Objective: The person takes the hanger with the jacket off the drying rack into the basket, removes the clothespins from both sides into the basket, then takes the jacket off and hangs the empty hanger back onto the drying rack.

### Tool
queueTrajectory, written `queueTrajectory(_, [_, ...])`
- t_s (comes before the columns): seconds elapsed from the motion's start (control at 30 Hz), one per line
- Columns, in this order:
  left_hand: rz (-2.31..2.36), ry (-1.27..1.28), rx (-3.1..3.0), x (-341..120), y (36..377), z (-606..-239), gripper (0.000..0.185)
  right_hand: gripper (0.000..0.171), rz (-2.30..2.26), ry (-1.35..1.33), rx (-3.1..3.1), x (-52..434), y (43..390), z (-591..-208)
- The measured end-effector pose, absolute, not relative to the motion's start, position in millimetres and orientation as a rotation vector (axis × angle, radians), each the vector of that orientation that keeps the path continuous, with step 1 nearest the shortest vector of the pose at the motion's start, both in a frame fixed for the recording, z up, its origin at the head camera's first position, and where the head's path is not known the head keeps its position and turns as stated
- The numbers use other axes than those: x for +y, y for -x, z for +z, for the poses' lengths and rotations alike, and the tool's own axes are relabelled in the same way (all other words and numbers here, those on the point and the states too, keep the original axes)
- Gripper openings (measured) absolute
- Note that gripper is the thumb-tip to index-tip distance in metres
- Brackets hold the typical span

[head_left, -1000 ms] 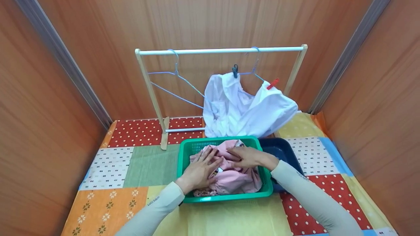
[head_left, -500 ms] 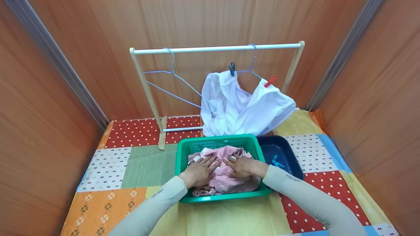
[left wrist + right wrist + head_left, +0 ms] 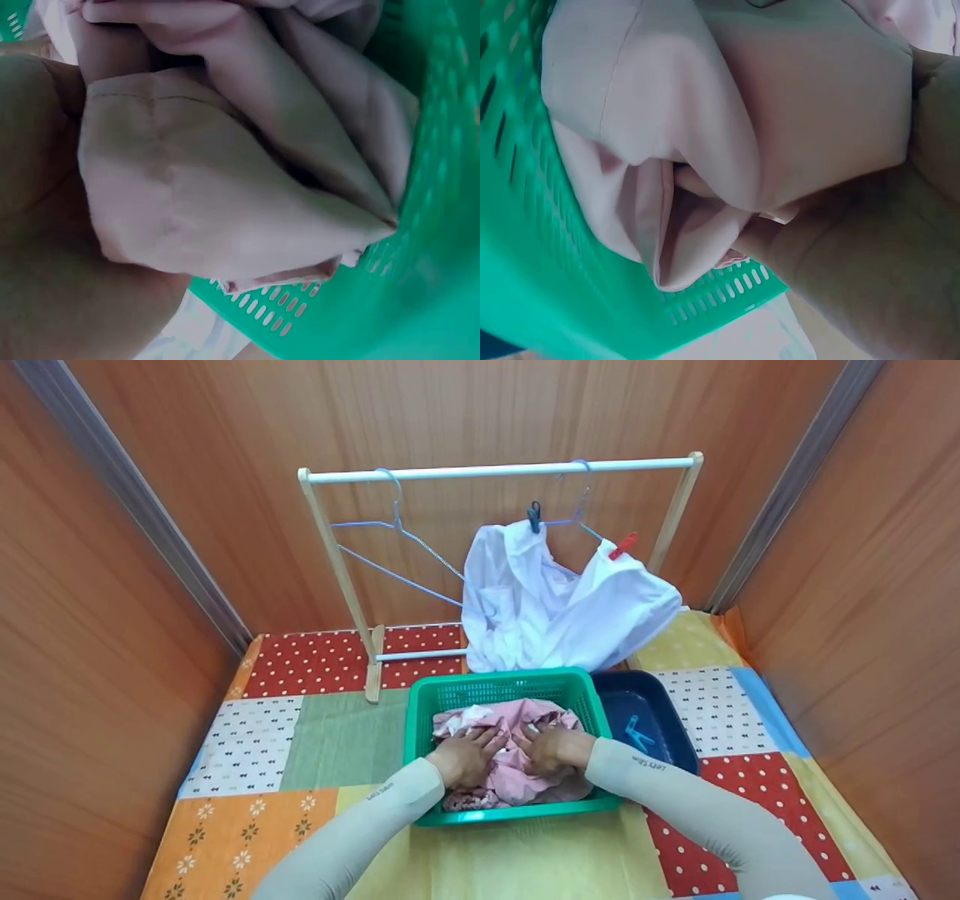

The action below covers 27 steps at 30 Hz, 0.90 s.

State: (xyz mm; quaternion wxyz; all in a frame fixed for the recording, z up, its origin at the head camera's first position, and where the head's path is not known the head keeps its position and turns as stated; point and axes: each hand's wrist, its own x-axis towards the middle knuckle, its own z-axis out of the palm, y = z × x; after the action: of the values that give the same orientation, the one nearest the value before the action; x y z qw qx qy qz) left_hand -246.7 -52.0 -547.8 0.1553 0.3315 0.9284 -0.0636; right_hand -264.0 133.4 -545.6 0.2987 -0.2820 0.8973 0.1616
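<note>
Left hand (image 3: 466, 757) — fingers curled into the pink garment (image 3: 517, 780), bunched inside the green basket (image 3: 495, 684). Right hand (image 3: 550, 748) — likewise gripping, beside it. We should gather one layer fully before lifting clear of the basket's rim.

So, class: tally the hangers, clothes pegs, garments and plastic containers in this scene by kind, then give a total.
Hangers: 2
Clothes pegs: 3
Garments: 2
Containers: 2
Total: 9
</note>
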Motion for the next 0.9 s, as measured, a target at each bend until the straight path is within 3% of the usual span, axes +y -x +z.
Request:
queueTrajectory(0.27, [-0.298,-0.916,2.616,-49,246,-552,0.057,0.065,0.326,0.598,2.374,125,265,-551])
queueTrajectory(0.6, [-0.365,-0.904,2.572,-44,250,-548,0.063,0.065,0.338,0.626,2.357,127,267,-549])
queueTrajectory(0.9, [-0.034,-1.004,2.674,-56,250,-541,0.059,0.069,0.156,0.728,2.432,139,272,-541])
